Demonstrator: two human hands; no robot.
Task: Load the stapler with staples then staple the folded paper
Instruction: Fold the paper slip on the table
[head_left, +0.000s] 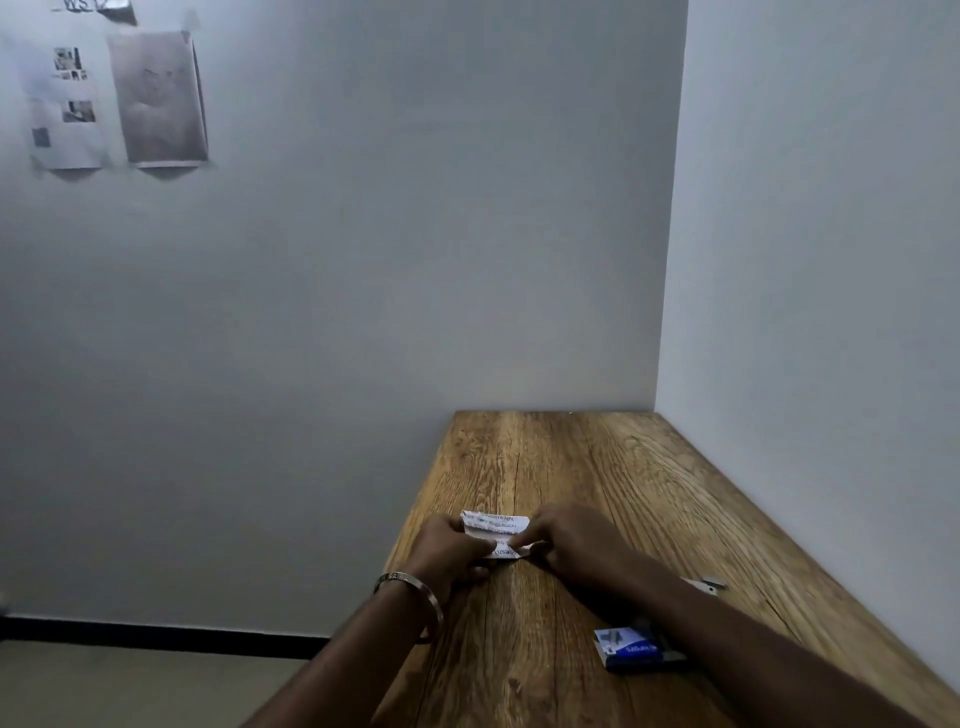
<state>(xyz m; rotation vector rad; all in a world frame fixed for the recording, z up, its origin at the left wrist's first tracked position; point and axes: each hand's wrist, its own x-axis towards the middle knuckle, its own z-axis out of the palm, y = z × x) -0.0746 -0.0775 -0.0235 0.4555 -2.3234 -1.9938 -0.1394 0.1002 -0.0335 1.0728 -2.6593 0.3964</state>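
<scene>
A small folded paper (494, 524) with printed text lies on the wooden table (597, 467). My left hand (447, 551) pinches its left side and my right hand (571, 545) presses on its right side, so part of the paper is hidden under my fingers. A blue box of staples (626, 647) lies on the table near me, partly under my right forearm. Behind that forearm a small metal piece (710, 586) shows, most likely the end of the stapler; the rest is hidden.
The table stands in a corner, with a grey wall behind it and another along its right side. Its left edge drops to the floor. Several printed sheets (156, 98) hang on the wall at the upper left.
</scene>
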